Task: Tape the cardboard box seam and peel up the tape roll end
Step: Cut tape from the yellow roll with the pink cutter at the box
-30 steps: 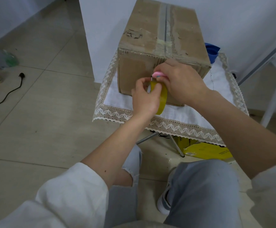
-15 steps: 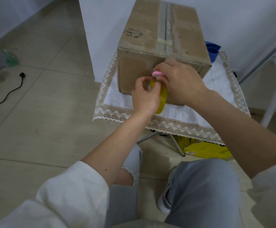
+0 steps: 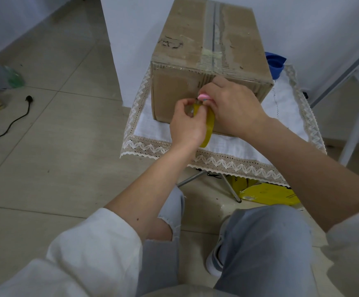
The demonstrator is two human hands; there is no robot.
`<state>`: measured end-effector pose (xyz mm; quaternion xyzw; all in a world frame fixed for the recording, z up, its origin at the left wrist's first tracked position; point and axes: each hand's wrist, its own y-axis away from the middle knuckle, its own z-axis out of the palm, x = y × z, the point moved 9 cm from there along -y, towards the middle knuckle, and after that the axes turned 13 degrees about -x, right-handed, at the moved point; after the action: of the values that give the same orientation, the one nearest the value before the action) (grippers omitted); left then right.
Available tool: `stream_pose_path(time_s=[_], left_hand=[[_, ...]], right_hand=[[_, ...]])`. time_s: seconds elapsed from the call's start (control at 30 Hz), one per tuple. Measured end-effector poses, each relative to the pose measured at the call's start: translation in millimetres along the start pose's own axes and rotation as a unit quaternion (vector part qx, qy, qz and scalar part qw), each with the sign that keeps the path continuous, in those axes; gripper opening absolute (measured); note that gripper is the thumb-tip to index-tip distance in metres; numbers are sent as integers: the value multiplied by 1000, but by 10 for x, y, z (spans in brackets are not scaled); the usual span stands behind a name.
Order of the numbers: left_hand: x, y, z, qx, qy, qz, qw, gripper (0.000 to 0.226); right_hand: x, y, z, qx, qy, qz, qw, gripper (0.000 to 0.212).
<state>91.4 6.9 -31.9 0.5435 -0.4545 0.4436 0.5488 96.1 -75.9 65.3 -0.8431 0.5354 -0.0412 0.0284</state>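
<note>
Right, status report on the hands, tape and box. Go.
Left hand gripping yellow tape roll. Right hand holding a pink tool at the roll's top. Cardboard box on the lace-edged cloth. Nothing obstructing.

Count: 1 cardboard box on 1 lace-edged cloth, 1 yellowish tape roll, 1 small pink tool, 2 hands – left hand & right hand. By cloth's far right corner: 1 blue item. On floor: 1 yellow packet under cloth's near edge, 1 black cord w/ plug, 1 greenish bottle.
</note>
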Motion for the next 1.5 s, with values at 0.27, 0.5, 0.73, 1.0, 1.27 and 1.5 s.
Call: stream_pose_path(time_s=[0.27,0.5,0.73,1.0,1.27,1.5], left_hand=[[67,1,-24,6,-23,19,1000,17],[101,-72,-28,-2,-39,-7,999,26],[92,-107,-36,26,-42,1,999,13],[107,-119,-74,52,-32,0,998,10],[53,-78,-46,51,10,18,999,8],[-237,-47,-123,61,23,-24,998,12]], right_hand=[[42,-10,2,-6,22,22,999,29],[30,-12,6,-4,25,29,999,30],[16,-8,-15,-4,31,24,999,29],[112,46,-1,-24,46,42,998,27],[173,140,-122,47,-25,33,998,25],[93,24,-26,30,-34,8,999,28]])
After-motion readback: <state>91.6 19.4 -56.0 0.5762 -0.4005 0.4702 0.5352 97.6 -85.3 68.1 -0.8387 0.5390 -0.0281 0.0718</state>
